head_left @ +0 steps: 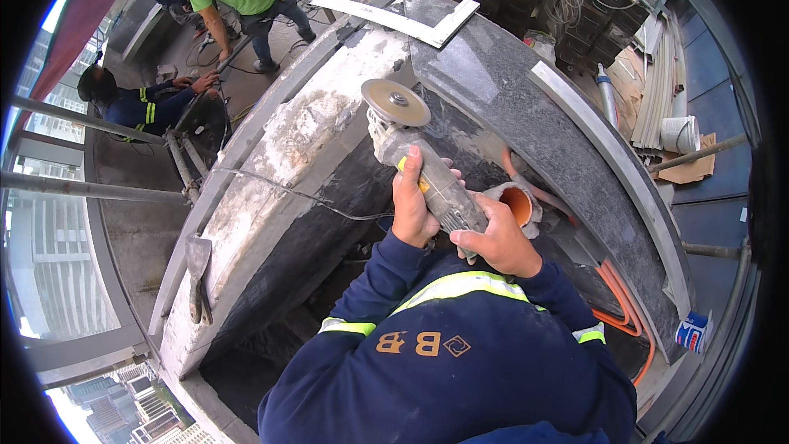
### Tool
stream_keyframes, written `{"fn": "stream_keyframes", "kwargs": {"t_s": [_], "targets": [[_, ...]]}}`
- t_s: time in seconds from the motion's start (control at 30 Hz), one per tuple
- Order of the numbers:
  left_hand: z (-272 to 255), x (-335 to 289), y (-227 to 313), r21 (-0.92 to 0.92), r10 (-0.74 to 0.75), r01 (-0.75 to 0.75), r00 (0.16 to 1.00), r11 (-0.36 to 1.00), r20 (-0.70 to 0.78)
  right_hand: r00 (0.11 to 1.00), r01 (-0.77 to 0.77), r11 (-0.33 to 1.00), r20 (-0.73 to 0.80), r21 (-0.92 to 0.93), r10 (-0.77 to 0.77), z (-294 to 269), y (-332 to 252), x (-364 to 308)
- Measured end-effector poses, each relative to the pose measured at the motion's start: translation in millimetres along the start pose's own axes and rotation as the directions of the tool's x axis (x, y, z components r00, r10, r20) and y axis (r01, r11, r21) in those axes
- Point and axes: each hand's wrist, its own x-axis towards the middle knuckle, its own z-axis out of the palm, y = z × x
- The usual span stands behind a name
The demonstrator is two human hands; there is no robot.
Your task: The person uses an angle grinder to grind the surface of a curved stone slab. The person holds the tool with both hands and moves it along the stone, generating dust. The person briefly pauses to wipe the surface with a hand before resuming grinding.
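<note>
- The left hand (412, 207) is wrapped tight around the middle of a dusty angle grinder (423, 166)
- The right hand (498, 240) is closed on the grinder's near end
- The grinder's round disc (395, 102) points far, over a dark curved stone slab (501, 90)
- An orange pipe opening (518, 204) sits just right of the hands
- A metal square (403, 21) lies on the far end of the slab
- A trowel (197, 275) rests on the pale concrete edge, near left
</note>
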Motion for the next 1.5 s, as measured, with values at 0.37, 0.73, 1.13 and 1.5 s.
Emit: {"fn": "stream_keyframes", "kwargs": {"t_s": [0.37, 0.73, 1.13, 1.5], "targets": [[-0.3, 14.2, 1.3, 0.087, -0.012, 0.012, 1.000, 0.996, 0.004, 0.998, 0.064, 0.998, -0.017, -0.004, -0.064, -3.3, 1.4, 8.5], [1.3, 37.8, 14.2, 0.002, -0.067, 0.067, 0.997, 0.998, 0.032, 0.998, 0.036, 0.999, -0.058, 0.038, -0.034, -4.4, -1.1, 30.1], [-1.5, 47.2, 14.6, -0.012, -0.073, 0.074, 0.996, 0.997, 0.046, 0.994, 0.046, 0.998, -0.099, 0.037, -0.042, -3.4, -3.3, 36.0], [2.8, 47.7, 14.3, -0.016, -0.085, 0.085, 0.995, 0.996, 0.048, 0.994, 0.047, 0.999, -0.102, 0.015, -0.045, -6.9, -4.7, 37.8]]}}
